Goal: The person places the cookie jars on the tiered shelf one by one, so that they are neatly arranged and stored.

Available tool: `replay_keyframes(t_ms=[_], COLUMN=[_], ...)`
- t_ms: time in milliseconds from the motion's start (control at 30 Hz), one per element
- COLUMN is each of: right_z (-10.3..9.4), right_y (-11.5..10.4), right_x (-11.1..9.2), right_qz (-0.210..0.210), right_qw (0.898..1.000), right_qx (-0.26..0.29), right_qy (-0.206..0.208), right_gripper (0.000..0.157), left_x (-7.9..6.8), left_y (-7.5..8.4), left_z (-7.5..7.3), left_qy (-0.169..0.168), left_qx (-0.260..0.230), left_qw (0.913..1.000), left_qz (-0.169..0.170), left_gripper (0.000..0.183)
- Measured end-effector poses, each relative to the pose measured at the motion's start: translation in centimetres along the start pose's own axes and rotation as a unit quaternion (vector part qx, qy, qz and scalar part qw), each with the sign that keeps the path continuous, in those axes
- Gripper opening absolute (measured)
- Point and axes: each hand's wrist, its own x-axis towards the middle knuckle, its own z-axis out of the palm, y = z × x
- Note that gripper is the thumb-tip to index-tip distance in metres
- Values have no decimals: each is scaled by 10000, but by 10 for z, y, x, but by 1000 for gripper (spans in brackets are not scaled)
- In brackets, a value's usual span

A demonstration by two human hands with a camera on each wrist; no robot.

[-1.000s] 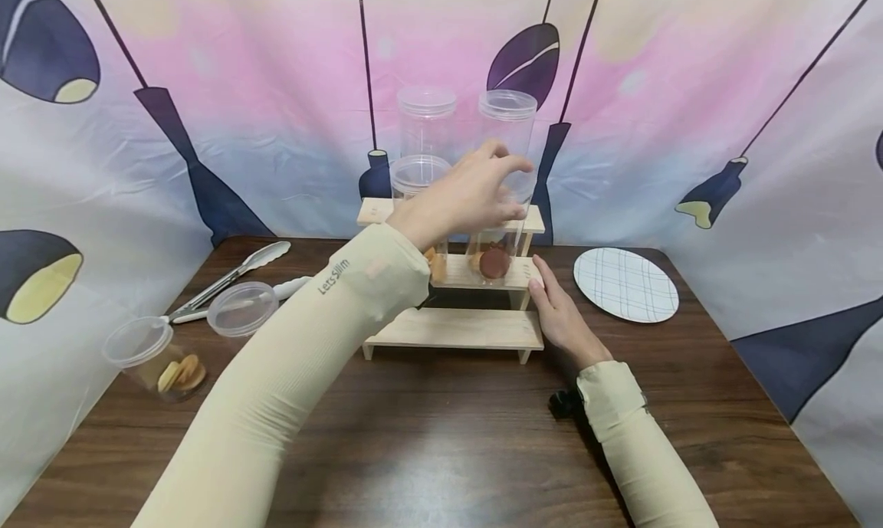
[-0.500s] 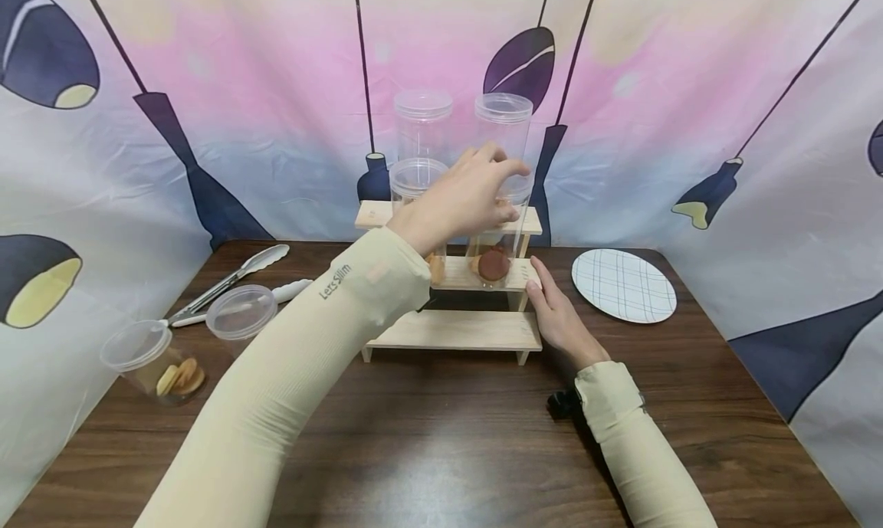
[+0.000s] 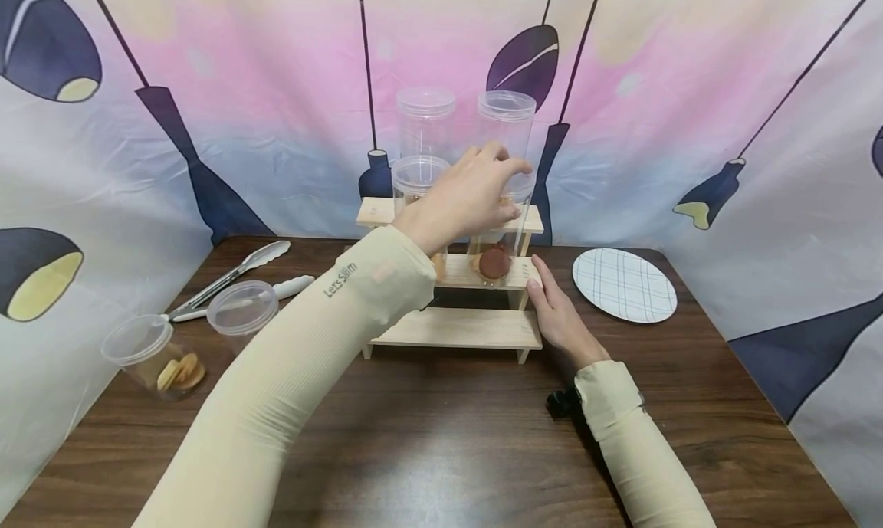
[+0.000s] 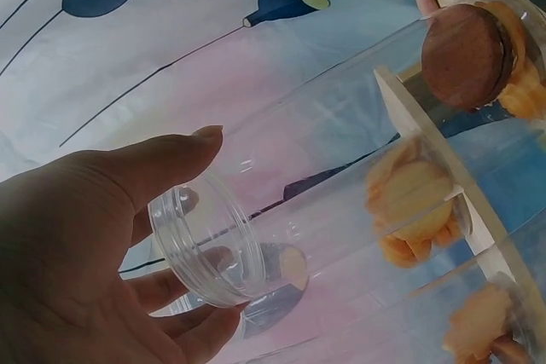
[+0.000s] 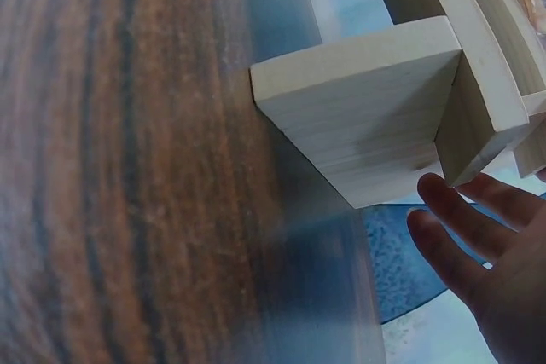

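Head view: A person's left hand [image 3: 465, 195] reaches over a three-tiered pale wooden shelf [image 3: 462, 330] to a clear cylindrical plastic jar [image 3: 491, 244], which stands at the right of its middle tier with a round brown cookie [image 3: 494, 264] inside. A knock looks the likeliest mishap: the left wrist crosses close in front of a second clear plastic jar [image 3: 419, 175] at the left of that tier, and a sideways swing could tip it. A slanted lift might also catch the tall clear lidded jar [image 3: 507, 122] on the shelf's top tier, behind. The right hand [image 3: 562, 313] rests at the shelf's right end; too hard a push could skid the frame across the dark brown wooden table [image 3: 428, 444].

Left wrist view: Thumb on one side, fingers on the other, the left hand curls round the jar's clear ridged lid [image 4: 226, 236], spread about as wide as the lid itself. Smooth plastic could slip from such a hold.

Right wrist view: The right hand's fingers lie nearly straight, tips at the end of a shelf board. So light a touch may not stop the shelf shifting if the jar drags.
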Motion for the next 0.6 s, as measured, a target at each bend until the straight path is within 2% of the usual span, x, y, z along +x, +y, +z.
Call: replay_keyframes(t_ms=[233,367,467,600], right_z=[-1,-1,0,1], right_y=[2,3,2,0], right_x=[0,-2,-2,-1], right_qz=[78,69,48,-16], right_qw=[9999,9999,9999,10000], right_qx=[11,45,60,66], right_qy=[-78,-81,-85,-61], right_gripper=[61,61,61,61], left_x=[-1,-5,-16,-46], left_y=[1,-1,-6,-17], left_z=[-4,-14,-25,-39], left_qy=[50,136,254,571], left_qx=[-29,-176,-298,-445], left_qw=[10000,9997,9992,9963], left_qz=[-13,-51,82,464], left_gripper=[70,78,81,86])
